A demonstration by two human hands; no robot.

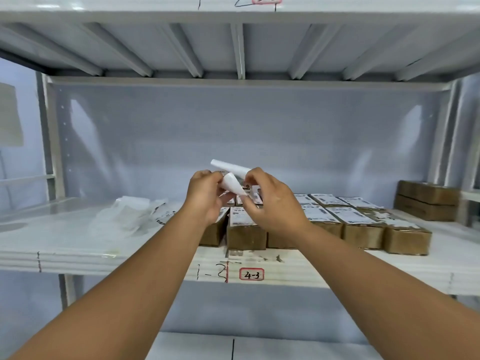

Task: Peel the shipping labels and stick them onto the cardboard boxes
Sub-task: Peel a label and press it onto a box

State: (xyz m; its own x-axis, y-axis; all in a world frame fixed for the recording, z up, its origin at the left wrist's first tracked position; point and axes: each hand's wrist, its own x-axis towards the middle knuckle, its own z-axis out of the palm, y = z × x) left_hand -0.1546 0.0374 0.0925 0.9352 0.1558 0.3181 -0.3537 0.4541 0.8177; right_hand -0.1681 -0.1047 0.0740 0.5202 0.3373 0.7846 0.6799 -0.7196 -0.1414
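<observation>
A white shelf (78,240) carries a block of cardboard boxes (363,229), most already labelled. Above them the left hand (205,196) and right hand (272,201) both pinch a curling shipping label (231,183) between closed fingertips. It looks feather-light, floppy and sticky, so it is best held by a corner or edge.

Rows of boxes (361,229) on the shelf (78,245), middle to right; sheet pile (130,216) left of them, two stacked boxes (426,201) far right. Nearer, the label (232,183) is between left hand (205,196) and right hand (272,201).
</observation>
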